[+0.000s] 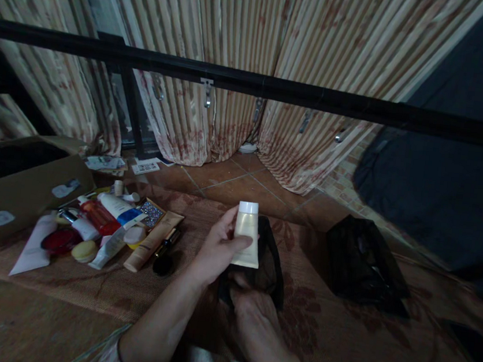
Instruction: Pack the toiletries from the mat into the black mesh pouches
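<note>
My left hand (218,248) is closed round a pale yellow squeeze tube (248,228) with a white cap, held cap up, the thumb across its front. Just below it, my right hand (253,307) has its fingers curled at the near edge of a black mesh bag (274,272), their tips partly hidden. The bag lies behind and under the tube. To the left is a pile of cosmetics: a red bottle (98,217), a white-and-blue tube (118,210), a beige tube (153,242), a pink tube (36,245) and a dark red jar (60,240).
The patterned reddish mat (304,322) lies on a tiled floor (233,177). At the left stands a cardboard box (25,197). Another black mesh bag (365,265) sits to the right. A black metal bar (278,86) with hooks crosses ahead, before striped curtains (236,29).
</note>
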The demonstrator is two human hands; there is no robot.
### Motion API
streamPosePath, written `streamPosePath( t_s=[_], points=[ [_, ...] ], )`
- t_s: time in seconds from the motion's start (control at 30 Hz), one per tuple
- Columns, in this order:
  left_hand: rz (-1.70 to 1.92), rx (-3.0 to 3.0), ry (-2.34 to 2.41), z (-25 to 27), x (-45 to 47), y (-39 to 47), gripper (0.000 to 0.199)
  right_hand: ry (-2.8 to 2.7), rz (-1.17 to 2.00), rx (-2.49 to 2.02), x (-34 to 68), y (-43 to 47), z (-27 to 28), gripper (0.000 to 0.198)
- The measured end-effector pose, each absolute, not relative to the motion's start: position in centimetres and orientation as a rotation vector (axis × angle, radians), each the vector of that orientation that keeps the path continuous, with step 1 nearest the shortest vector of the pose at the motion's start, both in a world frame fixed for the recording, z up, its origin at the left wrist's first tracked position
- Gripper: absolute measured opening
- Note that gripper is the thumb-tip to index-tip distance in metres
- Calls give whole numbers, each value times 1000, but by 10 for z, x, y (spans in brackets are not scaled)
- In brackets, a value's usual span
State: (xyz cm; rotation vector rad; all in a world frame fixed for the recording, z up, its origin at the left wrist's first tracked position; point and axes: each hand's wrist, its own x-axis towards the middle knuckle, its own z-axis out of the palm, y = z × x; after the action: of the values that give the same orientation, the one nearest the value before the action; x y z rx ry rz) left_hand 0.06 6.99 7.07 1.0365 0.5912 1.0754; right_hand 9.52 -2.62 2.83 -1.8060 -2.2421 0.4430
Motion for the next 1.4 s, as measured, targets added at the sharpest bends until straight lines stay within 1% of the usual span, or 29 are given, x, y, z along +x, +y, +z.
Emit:
streamPosePath(
  t_s=[0.27,0.6,0.7,0.87,1.07,1.2,1.4],
  points=[
    [934,1193,573,71,-2,68,49,-2258,414,-1850,95,-27,27,23],
    [927,1344,642,72,-1,68,40,-2240,444,-1863,92,-28,26,46],
    [956,1381,661,71,0,68,41,-2235,433,-1878,91,-27,26,46],
    [1007,1424,717,71,2,67,43,-2244,431,-1880,90,-25,27,37],
    [1070,1502,730,74,4,65,47,-2219,441,-1863,90,-24,28,40],
    [1071,1566,747,73,6,66,49,-2201,480,-1865,90,-25,27,36],
    [1090,1640,808,65,7,65,60,-2219,472,-1825,92,-26,28,31]
  ],
)
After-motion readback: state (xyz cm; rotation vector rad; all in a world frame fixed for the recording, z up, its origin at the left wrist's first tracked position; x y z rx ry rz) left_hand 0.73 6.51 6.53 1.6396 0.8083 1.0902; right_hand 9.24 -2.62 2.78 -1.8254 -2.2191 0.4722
